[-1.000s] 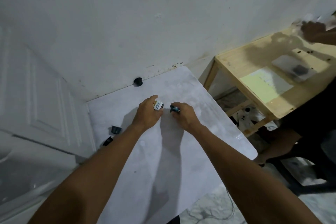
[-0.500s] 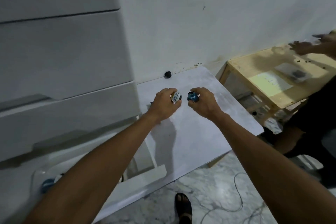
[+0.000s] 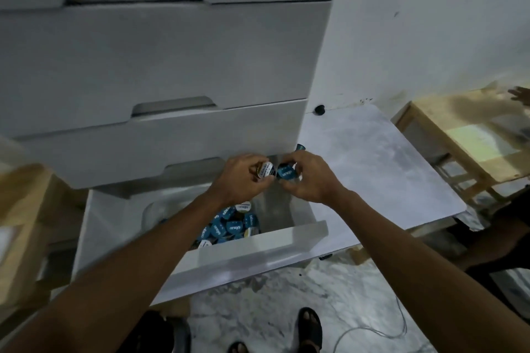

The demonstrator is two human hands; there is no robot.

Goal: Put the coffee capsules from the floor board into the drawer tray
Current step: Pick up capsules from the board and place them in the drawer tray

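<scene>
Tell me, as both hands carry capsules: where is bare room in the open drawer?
Bare: the drawer bottom between the capsule pile and the drawer's right wall. The floor board, between drawer and wooden table, is also mostly bare. Crowded: the pile, mid-drawer.

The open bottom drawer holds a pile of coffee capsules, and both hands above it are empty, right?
Not empty: the head view shows the left hand pinching a white-lidded capsule and the right hand a blue-lidded capsule, above the open bottom drawer, which does hold a pile of coffee capsules.
</scene>
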